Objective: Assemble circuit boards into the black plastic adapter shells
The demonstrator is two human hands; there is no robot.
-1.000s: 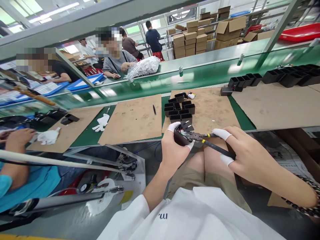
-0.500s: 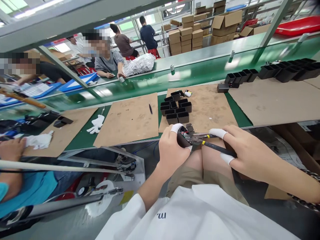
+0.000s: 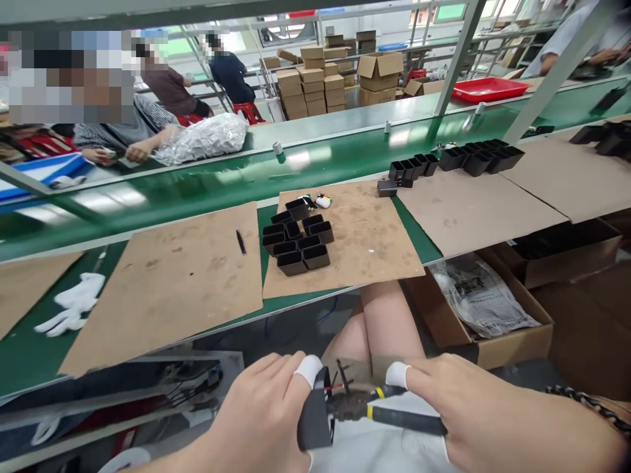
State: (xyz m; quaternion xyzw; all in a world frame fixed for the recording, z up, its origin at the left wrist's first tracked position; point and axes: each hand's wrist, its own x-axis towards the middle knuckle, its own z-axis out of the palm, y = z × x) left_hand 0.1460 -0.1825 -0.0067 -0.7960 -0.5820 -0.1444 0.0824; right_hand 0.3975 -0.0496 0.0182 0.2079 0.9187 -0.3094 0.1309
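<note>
My left hand (image 3: 261,410), with a white cover on a fingertip, is closed around a black plastic box (image 3: 314,414) held over my lap. Its open end faces right, and a red wire shows there beside thin dark pieces. A pair of pliers (image 3: 407,418) with black and yellow handles is gripped in my right hand (image 3: 473,407), whose thumb also wears a white cover. The jaws of the pliers are at the open end of the box; what lies between them is too blurred to make out.
Several black boxes (image 3: 303,253) stand on a cardboard sheet (image 3: 365,236) on the bench ahead, near a small white part (image 3: 323,201). A dark pen-like tool (image 3: 240,241) and a white glove (image 3: 79,299) lie leftward. Below right, a carton (image 3: 517,348) holds newspaper. A co-worker (image 3: 128,131) sits across.
Both hands, with the box and pliers, have come down and closer to my body, away from the bench edge. My view has turned to the right.
</note>
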